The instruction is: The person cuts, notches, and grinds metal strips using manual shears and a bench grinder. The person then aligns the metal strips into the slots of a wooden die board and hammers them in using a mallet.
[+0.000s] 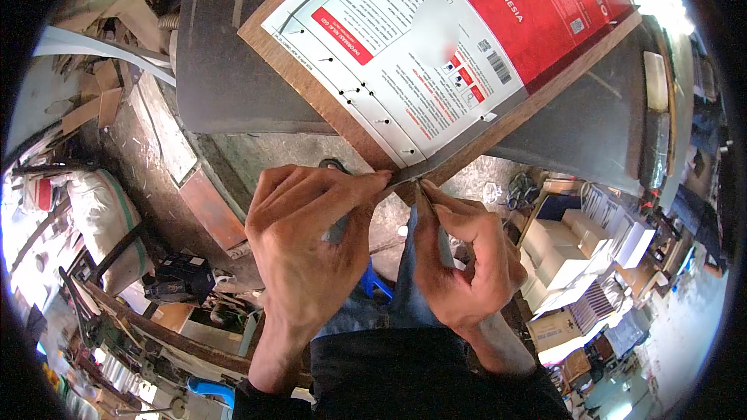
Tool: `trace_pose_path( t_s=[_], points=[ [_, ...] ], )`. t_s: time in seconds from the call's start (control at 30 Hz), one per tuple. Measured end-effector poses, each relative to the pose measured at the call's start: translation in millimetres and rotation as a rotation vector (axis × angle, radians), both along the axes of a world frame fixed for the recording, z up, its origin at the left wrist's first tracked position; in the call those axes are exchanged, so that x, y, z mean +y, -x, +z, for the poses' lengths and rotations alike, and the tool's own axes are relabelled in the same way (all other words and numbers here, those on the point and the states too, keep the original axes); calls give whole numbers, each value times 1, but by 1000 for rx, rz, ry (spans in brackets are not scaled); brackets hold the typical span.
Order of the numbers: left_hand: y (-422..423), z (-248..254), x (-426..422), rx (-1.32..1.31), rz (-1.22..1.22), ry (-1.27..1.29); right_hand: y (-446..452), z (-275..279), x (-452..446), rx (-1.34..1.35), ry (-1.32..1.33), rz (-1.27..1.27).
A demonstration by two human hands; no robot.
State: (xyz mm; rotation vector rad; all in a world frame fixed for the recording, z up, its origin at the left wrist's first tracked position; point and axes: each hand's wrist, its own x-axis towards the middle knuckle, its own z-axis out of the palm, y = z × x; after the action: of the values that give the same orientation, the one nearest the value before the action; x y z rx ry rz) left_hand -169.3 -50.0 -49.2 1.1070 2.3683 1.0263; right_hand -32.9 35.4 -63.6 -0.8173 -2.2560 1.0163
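Observation:
A brown board [323,120] lies tilted across the dark work surface, its near corner pointing at me. On it is a printed red-and-white sheet [389,47] with several small black pin-like marks along its left side. A dark grey strip [459,144] runs along the sheet's near right edge. My left hand [315,225] is closed, thumb and forefinger pinching the strip's end at the board's near corner. Just beside it, my right hand [471,253] is pinched closed by the same corner. Whatever sits between its fingertips is too small to make out.
Under the board is a dark tabletop [241,85]. Boxes and stacked papers [580,237] stand at the right. At the left are a white sack [105,218], a reddish plank [212,208] and a dark box [183,274]. A blue object [375,286] shows below my hands.

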Motion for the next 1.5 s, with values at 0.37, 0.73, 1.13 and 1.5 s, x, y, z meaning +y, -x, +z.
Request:
trace_pose_path(
  t_s=[0.37, 0.73, 1.13, 1.5],
  points=[
    [0, -1, 3, 25, -31, -60, 8, 0, -13, 69, 22, -104],
    [-14, 18, 5, 172, -10, 49, 59, 69, 86, -108, -89, 110],
    [-25, 8, 9, 359, -143, 105, 32, 14, 170, -244, -634, 1113],
    [-58, 216, 62, 523, 233, 1, 34, 79, 186, -76, -508, 1134]
  ],
)
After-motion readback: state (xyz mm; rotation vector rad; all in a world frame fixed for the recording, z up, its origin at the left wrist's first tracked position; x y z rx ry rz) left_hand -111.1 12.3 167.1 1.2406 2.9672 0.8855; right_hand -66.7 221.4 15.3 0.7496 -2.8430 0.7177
